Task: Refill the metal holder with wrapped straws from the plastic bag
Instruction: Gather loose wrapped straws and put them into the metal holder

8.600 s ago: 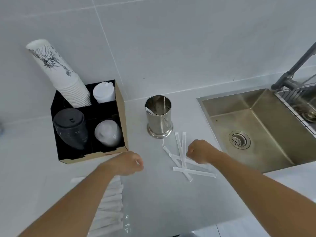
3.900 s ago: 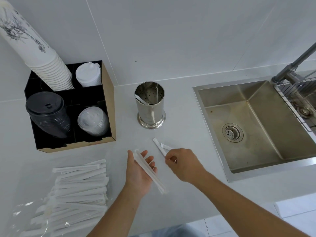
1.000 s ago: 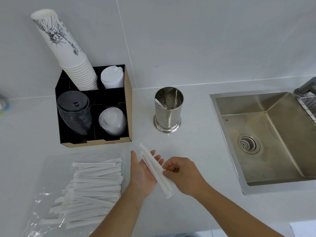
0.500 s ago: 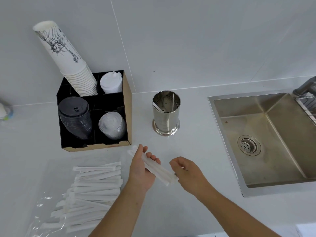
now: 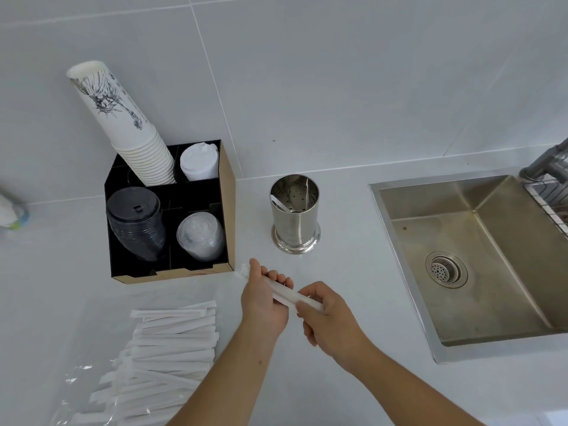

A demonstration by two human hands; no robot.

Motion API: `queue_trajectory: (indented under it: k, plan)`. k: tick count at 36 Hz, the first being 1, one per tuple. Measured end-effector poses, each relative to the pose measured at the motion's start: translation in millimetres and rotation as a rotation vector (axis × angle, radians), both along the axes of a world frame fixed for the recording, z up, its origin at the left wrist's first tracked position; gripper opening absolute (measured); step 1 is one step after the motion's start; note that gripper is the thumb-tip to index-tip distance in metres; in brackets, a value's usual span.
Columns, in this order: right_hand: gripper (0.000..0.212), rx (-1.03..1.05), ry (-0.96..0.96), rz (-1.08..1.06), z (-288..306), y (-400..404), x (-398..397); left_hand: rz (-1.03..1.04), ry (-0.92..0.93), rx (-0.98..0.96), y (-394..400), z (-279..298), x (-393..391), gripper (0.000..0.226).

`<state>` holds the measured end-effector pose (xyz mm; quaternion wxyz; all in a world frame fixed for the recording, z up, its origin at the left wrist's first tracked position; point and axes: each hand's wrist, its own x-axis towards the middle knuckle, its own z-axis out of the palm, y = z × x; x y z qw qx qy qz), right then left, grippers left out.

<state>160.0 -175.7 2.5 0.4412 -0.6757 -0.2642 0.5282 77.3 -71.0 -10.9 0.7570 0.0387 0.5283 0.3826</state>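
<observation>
We are at a white tabletop [image 5: 353, 379] by a white tiled wall, with a sink [image 5: 470, 259] on the right. Our left hand [image 5: 264, 299] and right hand [image 5: 325, 315] both hold a small bunch of wrapped straws [image 5: 284, 293]. The fingers [image 5: 278, 276] of the left hand curl around the bunch, and the right hand pinches its near end. The bunch lies almost flat. Its long way runs from far-left to near-right, and the far tip sticks out past the left hand. The metal holder [image 5: 294, 212] stands upright, farther back and a little right, well apart from the hands. We think the bunch must tip up on end to go in. More straws lie on the plastic bag [image 5: 86, 364] to the left.
</observation>
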Motion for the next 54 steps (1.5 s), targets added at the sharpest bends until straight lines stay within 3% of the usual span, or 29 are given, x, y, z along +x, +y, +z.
queue_trajectory:
  k: [6, 11, 20, 25, 31, 36, 38, 45, 54]
  plan:
    - [0.008, 0.026, 0.05, 0.013, 7, -3, 15, 0.047, 0.03, 0.086, 15, 5, -16, 0.016]
    - [0.005, 0.032, 0.054, 0.042, 18, 0, 23, 0.012, 0.102, 0.142, 22, 10, -18, 0.029]
    - [0.012, 0.076, -0.034, -0.194, 41, 20, 26, -0.128, 0.213, 0.284, 10, 17, -7, 0.038]
    - [0.012, 0.111, -0.132, -0.147, 64, 29, 51, -0.446, 0.468, 0.644, 14, 27, -14, 0.039]
    - [0.022, 0.144, -0.354, -0.039, 95, 43, 83, -0.981, 0.883, 1.288, 42, 52, -26, 0.021]
    - [0.021, 0.257, -0.565, 0.094, 122, 60, 92, -1.119, 1.033, 1.622, 65, 89, -15, 0.025]
    - [0.019, 0.287, -0.602, 0.129, 131, 67, 95, -1.183, 0.978, 1.642, 71, 105, -6, 0.02]
    - [0.017, 0.353, -0.644, 0.161, 157, 90, 101, -1.226, 0.798, 1.445, 95, 128, 18, 0.014]
    - [0.015, 0.423, -0.67, 0.179, 161, 104, 116, -1.195, 0.882, 1.466, 122, 125, 36, 0.008]
